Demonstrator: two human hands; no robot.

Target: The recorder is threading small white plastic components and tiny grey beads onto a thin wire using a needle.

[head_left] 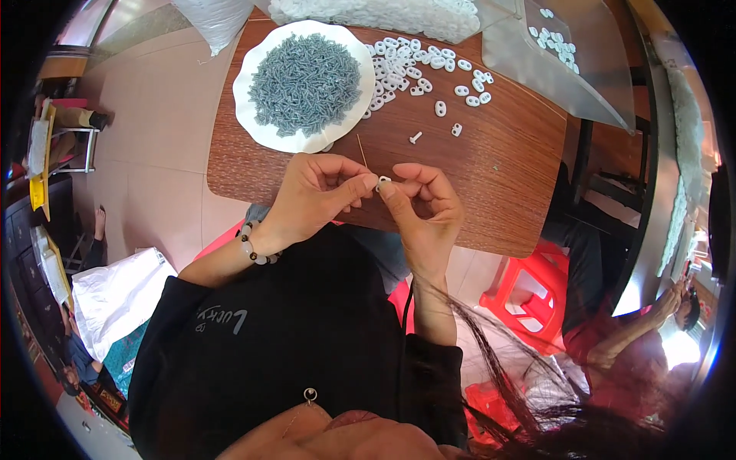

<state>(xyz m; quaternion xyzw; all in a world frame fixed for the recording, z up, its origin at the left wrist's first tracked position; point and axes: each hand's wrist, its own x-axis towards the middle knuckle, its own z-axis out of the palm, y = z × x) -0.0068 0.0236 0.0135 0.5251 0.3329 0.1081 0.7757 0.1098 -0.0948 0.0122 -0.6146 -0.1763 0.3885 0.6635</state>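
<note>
White piece (384, 179), pinched two-handed

Your left hand (326, 184) and right hand (423, 205) are clamped on it: small, rounded, partly hidden, above the near edge of the bench (491, 184). Beyond, two-holed white pieces (395, 65) lie beside a scalloped plate (244, 103).

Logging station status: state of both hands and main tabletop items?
Left hand: pinched
Right hand: pinching small white plastic piece
Thin coppery rod: slanted
White scalloped plate: heaped with small grey-blue parts
White oval two-hole plastic pieces: scattered
White T-shaped plastic piece: lying flat

Workshop; heaped plastic parts (394, 66)
</note>
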